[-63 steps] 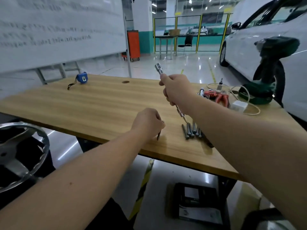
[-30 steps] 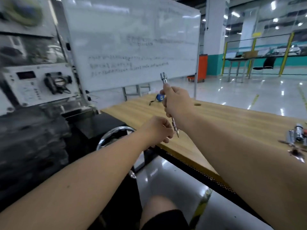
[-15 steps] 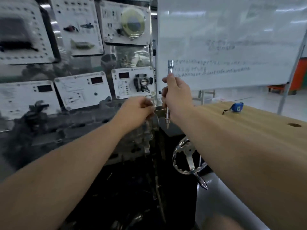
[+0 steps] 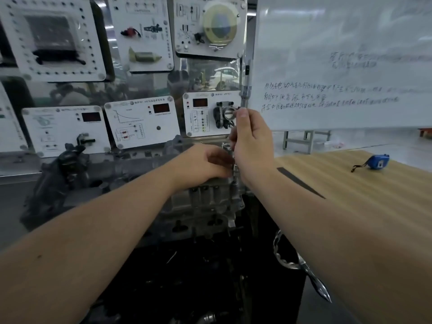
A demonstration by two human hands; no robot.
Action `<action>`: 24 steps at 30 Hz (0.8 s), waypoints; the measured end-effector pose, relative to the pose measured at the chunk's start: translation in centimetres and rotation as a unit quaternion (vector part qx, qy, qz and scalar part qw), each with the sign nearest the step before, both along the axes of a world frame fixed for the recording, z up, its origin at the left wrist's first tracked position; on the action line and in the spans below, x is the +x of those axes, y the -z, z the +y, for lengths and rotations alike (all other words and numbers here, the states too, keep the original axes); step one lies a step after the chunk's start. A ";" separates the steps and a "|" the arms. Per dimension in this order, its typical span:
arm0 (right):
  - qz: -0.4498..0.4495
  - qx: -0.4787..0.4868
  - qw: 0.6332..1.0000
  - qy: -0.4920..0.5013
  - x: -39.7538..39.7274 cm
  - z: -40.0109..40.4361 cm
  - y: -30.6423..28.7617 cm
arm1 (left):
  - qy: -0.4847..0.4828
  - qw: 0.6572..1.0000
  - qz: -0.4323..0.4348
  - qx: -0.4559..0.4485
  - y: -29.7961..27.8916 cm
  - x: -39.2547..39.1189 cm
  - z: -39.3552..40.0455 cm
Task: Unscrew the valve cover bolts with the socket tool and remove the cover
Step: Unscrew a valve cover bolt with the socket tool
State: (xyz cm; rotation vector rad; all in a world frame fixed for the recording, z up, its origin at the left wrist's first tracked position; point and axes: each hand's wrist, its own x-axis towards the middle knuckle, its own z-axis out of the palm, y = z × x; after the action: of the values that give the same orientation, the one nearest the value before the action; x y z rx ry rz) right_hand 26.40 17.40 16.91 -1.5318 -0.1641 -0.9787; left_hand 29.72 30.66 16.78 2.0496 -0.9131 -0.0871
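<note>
White training panels and a whiteboard stand behind a grey engine, with a wooden desk to its right carrying a blue tape measure. Above the engine's top right corner, the right hand has its fingers clenched round the upright socket tool, whose lower end meets the engine top. The left hand, just beside it, curls its fingers at the tool's lower shaft, though what they pinch is hidden.
</note>
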 end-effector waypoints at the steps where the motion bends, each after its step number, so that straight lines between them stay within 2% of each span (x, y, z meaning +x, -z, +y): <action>1: -0.005 -0.002 1.000 0.001 0.1 -0.1 0.2 | 0.005 1.000 -0.006 0.001 0.0 0.1 -0.4; 5: -0.018 -0.041 0.999 -0.017 0.2 -0.3 0.6 | 0.014 0.999 -0.033 -0.002 0.8 0.4 -1.3; 9: 0.008 -0.058 0.996 -0.069 0.1 -0.7 0.2 | 0.023 0.999 -0.038 -0.019 1.5 1.0 -1.0; 14: 0.003 0.001 0.991 -0.132 0.0 -0.6 0.7 | 0.031 0.997 -0.066 -0.021 2.0 0.9 -0.7; 21: -0.061 0.013 0.997 -0.055 0.3 -0.1 3.1 | 0.016 0.996 -0.093 -0.012 2.3 0.4 -1.2; 24: -0.076 0.014 0.997 0.014 0.4 -0.1 3.6 | 0.016 0.994 -0.106 -0.008 2.3 0.4 -1.4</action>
State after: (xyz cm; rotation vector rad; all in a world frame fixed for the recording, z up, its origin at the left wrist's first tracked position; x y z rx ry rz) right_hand 26.78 17.27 13.26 -1.4376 -0.2348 -1.1158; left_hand 30.08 29.25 14.45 2.0580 -1.0733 0.1228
